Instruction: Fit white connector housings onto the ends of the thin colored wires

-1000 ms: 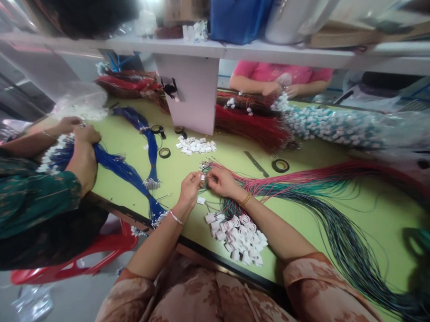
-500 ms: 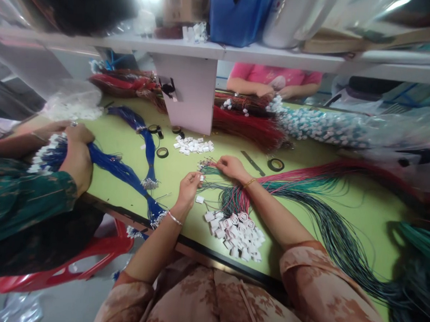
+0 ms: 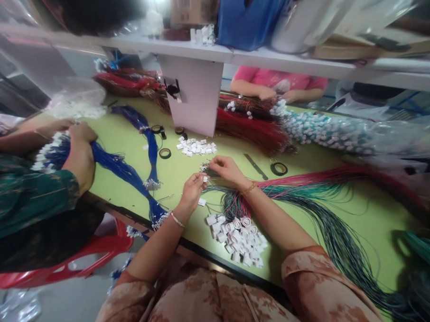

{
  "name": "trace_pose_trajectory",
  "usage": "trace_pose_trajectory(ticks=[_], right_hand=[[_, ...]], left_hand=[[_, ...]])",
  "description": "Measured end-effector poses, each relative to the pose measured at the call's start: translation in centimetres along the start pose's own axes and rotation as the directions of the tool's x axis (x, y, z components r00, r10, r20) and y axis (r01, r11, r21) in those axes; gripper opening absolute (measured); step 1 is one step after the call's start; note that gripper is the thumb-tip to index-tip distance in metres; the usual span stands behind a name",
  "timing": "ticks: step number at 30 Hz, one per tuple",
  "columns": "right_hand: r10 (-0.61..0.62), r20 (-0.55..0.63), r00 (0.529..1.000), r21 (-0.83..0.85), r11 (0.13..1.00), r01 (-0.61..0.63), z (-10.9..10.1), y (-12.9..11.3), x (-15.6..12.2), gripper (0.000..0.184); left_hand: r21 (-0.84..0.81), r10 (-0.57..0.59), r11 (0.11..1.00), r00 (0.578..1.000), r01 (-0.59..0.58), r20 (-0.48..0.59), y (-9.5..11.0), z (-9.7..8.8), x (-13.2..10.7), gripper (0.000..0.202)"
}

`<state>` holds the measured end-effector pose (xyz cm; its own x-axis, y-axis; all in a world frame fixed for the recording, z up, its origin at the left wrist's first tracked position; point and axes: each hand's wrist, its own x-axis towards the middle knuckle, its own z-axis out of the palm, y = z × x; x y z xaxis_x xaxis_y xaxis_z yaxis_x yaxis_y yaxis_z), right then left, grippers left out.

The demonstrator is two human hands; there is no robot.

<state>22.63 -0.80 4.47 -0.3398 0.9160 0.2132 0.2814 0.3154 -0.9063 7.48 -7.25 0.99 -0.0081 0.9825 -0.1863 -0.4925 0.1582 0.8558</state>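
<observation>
My left hand [image 3: 192,192] pinches a small white plastic connector [image 3: 205,179] between thumb and fingers. Just beyond it, my right hand [image 3: 227,171] is closed at the fingertips on a wire near the metal-tipped wire ends [image 3: 204,167]; the exact grip is partly hidden. Below the hands, a loose white connector [image 3: 202,202] lies on the table. Closer to me is a pile of white connectors [image 3: 238,240] joined to the bunched wires. Pink, green and black wires [image 3: 306,198] run under my right forearm toward the right.
Loose white connectors [image 3: 196,146] lie beyond my hands. Black tape rolls [image 3: 279,169] and a flat dark blade-like strip [image 3: 255,166] are on the table [image 3: 178,178]. At left, a co-worker's hands [image 3: 81,136] hold blue wires [image 3: 118,166]. A shelf [image 3: 134,44] crosses above.
My right hand has shifted slightly toward the wire ends, and the connector in my left hand has come nearer to it. The whole view has moved a little.
</observation>
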Motion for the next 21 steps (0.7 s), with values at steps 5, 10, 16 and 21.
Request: trace_pose_trajectory(ticks=[5, 10, 16, 21], right_hand=[[0.033, 0.005, 0.999, 0.117, 0.993, -0.033, 0.6, -0.3, -2.3, 0.017], [0.005, -0.013, 1.0, 0.054, 0.999, -0.005, 0.7, 0.1, -4.2, 0.01], [-0.192, -0.05, 0.98, -0.178, 0.967, 0.18, 0.4, -0.2, -4.4, 0.002], [-0.204, -0.043, 0.978, -0.213, 0.958, 0.191, 0.2, -0.2, -4.4, 0.002]], left_hand=[[-0.073, -0.02, 0.997, 1.0, 0.02, -0.008, 0.0, 0.1, 0.2, 0.015], [-0.104, -0.051, 0.993, 0.998, 0.054, 0.025, 0.0, 0.1, 0.4, 0.015], [-0.113, -0.053, 0.992, 0.998, 0.057, 0.041, -0.1, 0.1, 0.5, 0.015], [-0.081, -0.04, 0.996, 0.999, 0.042, 0.031, -0.1, 0.1, 0.5, 0.017]])
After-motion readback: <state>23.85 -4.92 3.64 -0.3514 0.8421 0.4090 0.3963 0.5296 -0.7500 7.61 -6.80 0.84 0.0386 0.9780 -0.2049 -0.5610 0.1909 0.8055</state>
